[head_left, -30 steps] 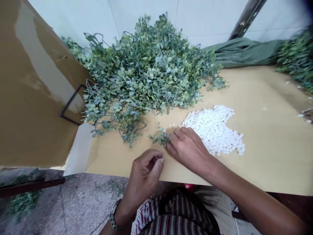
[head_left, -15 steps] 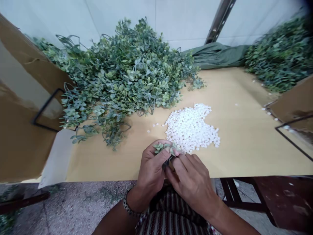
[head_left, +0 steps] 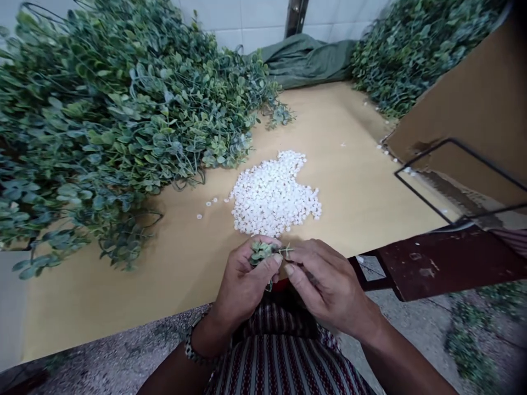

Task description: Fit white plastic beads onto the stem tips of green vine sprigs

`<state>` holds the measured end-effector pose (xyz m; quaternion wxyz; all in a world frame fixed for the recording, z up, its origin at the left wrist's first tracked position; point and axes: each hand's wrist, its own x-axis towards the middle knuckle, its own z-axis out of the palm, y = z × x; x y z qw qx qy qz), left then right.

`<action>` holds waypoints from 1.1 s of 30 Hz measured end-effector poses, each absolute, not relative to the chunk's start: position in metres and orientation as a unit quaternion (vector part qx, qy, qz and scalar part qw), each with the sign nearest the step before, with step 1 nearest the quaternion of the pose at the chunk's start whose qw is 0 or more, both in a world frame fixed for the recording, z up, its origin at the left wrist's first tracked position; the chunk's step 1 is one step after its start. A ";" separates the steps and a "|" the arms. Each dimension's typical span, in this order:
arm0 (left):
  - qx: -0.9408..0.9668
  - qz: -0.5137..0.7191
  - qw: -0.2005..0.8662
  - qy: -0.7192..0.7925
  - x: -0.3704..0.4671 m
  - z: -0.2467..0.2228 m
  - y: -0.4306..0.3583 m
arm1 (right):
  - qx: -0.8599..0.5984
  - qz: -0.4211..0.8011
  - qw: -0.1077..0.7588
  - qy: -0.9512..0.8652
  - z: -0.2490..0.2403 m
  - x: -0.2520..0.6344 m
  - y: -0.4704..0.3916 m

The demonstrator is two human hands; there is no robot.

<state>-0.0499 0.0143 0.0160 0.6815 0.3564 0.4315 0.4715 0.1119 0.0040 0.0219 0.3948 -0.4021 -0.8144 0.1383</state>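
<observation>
My left hand [head_left: 249, 282] is closed on a small green leafy sprig [head_left: 262, 251], pinched between thumb and fingers near the table's front edge. A thin pale green stem end [head_left: 287, 250] sticks out to the right of it. My right hand [head_left: 329, 282] is at this stem end, its fingers bent and the thumb a little apart from them; whether it holds anything is hidden. Just beyond both hands lies a heap of small white pieces [head_left: 274, 192] on the tan tabletop [head_left: 346, 192].
A large pile of leafy greenery [head_left: 135, 104] covers the left and back. Another pile [head_left: 428, 49] stands at the back right, beside green cloth [head_left: 308, 60]. At the right are a cardboard box [head_left: 473, 104] and a black wire frame [head_left: 420, 206].
The view has turned right and moved closer. My right thumb and fingers have come slightly away from the sprig, and its stem end now shows between my hands.
</observation>
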 end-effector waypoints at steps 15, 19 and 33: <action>0.417 0.476 0.634 0.445 -0.055 0.006 0.016 | -0.405 -0.089 0.218 -0.883 0.002 0.129 0.054; 0.437 0.454 0.627 0.458 -0.054 0.010 0.018 | -0.423 -0.072 0.236 -0.872 0.001 0.128 0.052; 0.535 0.408 0.627 0.392 -0.042 0.029 0.018 | -0.357 0.615 0.555 -0.431 0.004 0.108 0.018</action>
